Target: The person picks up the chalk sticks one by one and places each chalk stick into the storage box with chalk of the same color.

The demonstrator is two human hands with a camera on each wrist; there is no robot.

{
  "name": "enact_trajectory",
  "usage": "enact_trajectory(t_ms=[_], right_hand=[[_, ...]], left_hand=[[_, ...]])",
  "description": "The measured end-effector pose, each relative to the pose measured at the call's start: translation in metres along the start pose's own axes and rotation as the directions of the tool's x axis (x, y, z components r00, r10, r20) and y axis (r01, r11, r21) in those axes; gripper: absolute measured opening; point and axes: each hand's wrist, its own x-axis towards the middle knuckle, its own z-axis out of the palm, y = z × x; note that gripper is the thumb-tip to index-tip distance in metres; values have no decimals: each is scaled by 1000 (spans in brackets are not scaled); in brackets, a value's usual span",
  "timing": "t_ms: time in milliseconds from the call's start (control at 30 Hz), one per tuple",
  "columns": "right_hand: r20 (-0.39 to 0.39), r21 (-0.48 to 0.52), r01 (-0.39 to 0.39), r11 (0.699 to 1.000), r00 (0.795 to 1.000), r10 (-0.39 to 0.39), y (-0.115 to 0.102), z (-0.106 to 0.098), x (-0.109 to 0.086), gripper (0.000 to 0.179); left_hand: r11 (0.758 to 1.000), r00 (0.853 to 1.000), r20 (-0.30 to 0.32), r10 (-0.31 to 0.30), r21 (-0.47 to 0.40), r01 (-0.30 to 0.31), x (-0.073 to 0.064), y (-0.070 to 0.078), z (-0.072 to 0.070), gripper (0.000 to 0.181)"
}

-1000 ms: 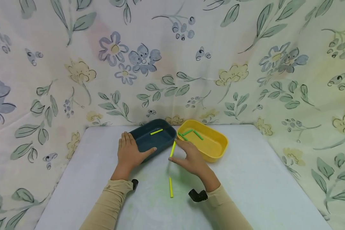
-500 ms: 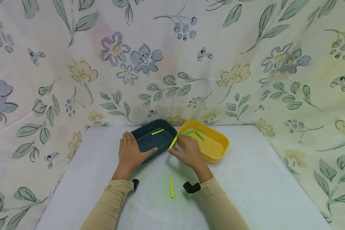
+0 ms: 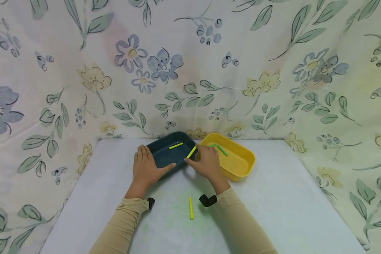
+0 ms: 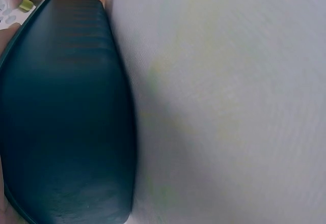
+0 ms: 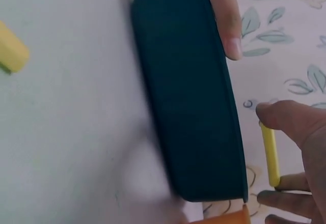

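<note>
My right hand [image 3: 207, 163] pinches a yellow chalk stick [image 3: 191, 152] lengthwise between thumb and fingertips, above the front right rim of the dark teal tray [image 3: 163, 153]. In the right wrist view that chalk stick [image 5: 270, 155] is held beyond the tray's rim. My left hand [image 3: 146, 169] rests on the tray's left end, fingers straight and thumb stretched along the front rim. Inside the tray lies another yellow chalk stick [image 3: 176, 145]. A further yellow chalk stick [image 3: 191, 208] lies on the table between my forearms.
A yellow tray [image 3: 241, 174] stands right beside the teal one, with green chalk sticks [image 3: 222, 150] in it, partly hidden by my right hand. The white table [image 3: 289, 204] has faint green and yellow smudges. A floral cloth [image 3: 190, 70] hangs behind it.
My right hand has moved up and slightly left with the pinched chalk stick, from in front of the trays to the teal tray's rim. The left hand keeps its place on the tray.
</note>
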Motion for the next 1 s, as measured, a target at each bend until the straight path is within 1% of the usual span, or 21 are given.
enact_trajectory(t_ms=[133,333,500,600,767,1000], right_hand=[[-1,-43,-16,999,1000,16,-3,3,5,87],[-17,-83,-7,997,1000,6,-8,8,6,88],[-8,-102,-8,995,1000,8,-10,12,5,86],[-17,-114,-2,994,1000,0,-8,14,3,84],[-33,-98,16,995,999,-19,-6,13,0,80],[-38,-40,39,998,998,-40,-4,5,-10,75]], left_hand=[[1000,1000,-12,3,8,-3,1,1,-1,150],[1000,1000,-24,8,8,-8,1,2,-2,149],[1000,1000,-8,1,2,-1,0,2,-2,149],[1000,1000,-2,2,4,-2,0,2,-1,149],[1000,1000,-7,5,22,-5,1,2,1,149],[1000,1000,-1,-5,28,5,2,1,1,151]])
